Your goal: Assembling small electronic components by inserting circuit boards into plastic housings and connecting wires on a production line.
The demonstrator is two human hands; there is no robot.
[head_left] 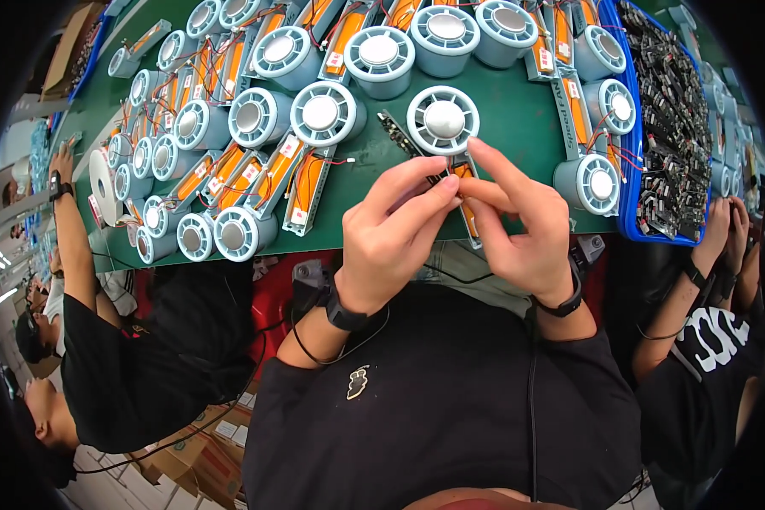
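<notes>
My left hand (397,228) and my right hand (523,223) meet over a pale blue handheld fan (444,121) with a white round hub. Both are closed in a pinch, fingertips close together above the fan's handle; what they hold is too small and hidden to make out. An orange battery (471,223) shows in the open handle below my fingers. From behind my left fingers a narrow dark circuit board (394,133) sticks out beside the fan's head. Whether the left fingers grip this board, I cannot tell.
Rows of similar fans (323,115) with orange batteries and thin wires lie left, behind and right on the green table (518,106). A blue bin (627,208) heaped with circuit boards (671,127) stands right. A white reel (102,187) is far left. People sit on both sides.
</notes>
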